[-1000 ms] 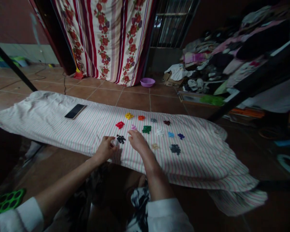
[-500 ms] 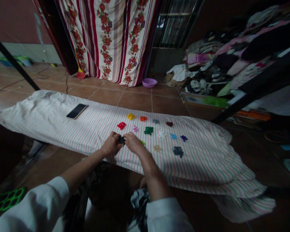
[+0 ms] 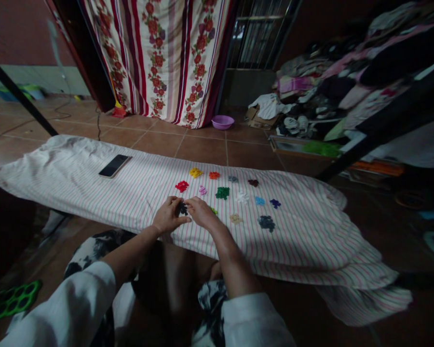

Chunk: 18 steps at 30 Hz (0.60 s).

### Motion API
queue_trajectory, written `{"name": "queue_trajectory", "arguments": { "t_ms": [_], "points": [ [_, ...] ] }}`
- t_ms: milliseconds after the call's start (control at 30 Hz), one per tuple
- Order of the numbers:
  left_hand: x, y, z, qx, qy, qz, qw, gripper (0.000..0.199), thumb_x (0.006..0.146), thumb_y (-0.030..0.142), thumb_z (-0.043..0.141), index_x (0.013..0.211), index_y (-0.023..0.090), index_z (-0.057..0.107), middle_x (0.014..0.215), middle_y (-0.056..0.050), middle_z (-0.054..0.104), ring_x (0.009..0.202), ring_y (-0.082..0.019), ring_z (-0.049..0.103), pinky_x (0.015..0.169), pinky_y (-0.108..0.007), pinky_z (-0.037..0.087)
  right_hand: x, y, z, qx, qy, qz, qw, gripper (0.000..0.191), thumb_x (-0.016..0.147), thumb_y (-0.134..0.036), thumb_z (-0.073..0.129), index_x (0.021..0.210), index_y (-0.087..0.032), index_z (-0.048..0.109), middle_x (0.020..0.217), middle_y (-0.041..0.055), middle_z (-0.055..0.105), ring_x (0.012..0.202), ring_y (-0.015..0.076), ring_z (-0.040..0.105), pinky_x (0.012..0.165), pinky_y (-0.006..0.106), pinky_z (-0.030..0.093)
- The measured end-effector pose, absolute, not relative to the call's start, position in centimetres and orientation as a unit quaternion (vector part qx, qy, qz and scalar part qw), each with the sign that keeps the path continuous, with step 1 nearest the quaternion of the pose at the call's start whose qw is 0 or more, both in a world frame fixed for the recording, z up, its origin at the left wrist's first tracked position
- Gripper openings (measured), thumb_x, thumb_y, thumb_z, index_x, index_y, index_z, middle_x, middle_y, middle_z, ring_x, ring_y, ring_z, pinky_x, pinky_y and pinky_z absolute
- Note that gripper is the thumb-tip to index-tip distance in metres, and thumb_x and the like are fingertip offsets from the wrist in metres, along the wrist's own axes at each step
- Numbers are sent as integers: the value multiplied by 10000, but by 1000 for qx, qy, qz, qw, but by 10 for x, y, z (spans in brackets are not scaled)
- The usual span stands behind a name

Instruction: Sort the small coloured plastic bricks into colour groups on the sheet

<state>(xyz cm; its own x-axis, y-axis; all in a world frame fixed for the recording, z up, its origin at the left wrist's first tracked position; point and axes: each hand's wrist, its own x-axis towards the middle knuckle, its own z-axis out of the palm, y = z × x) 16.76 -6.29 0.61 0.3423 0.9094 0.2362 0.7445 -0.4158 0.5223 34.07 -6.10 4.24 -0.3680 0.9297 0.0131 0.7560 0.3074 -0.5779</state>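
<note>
A small pile of black pieces [image 3: 183, 208] lies on the striped cloth [image 3: 144, 193] between my two hands. My left hand [image 3: 168, 216] curls around the pile's left side, its thumb spread away from the fingers. From the right, my right hand [image 3: 201, 212] reaches in with fingertips drawn together at the pile's edge; whatever they pinch is too small to make out. Just above are red pieces [image 3: 182, 186] and pink pieces [image 3: 202, 190]. Partly hidden behind my right hand are lime-green pieces [image 3: 213, 211]. Dark green pieces [image 3: 223, 193] sit further right.
More small piles cover the cloth's right half: yellow [image 3: 196, 172], orange [image 3: 214, 175], white [image 3: 242, 197], beige [image 3: 236, 219] and dark grey [image 3: 266, 223], among others. A phone [image 3: 115, 166] lies left. Beyond, a purple basin [image 3: 223, 122] stands on the floor.
My left thumb has moved away from its fingers, so that hand is wider apart around the black pieces. My right hand has barely shifted.
</note>
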Motion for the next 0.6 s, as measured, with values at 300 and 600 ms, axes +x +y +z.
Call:
{"name": "queue_trajectory", "arguments": {
  "t_ms": [300, 600],
  "points": [
    [179, -69, 9, 797, 551, 223, 105, 411, 884, 521, 518, 1166, 233, 595, 1133, -71, 537, 971, -189, 605, 787, -315, 529, 343, -61, 39, -520, -796, 247, 187, 286, 910, -87, 465, 1114, -123, 661, 1121, 111, 647, 1051, 152, 597, 951, 251, 428],
    [183, -75, 13, 786, 572, 223, 73, 321, 881, 479, 524, 1094, 266, 637, 1112, -54, 562, 977, -182, 597, 772, -287, 512, 364, -68, 39, -516, -784, 225, 262, 305, 908, -93, 430, 1083, -168, 668, 1100, 85, 671, 1051, 156, 597, 956, 295, 435]
  ]
}}
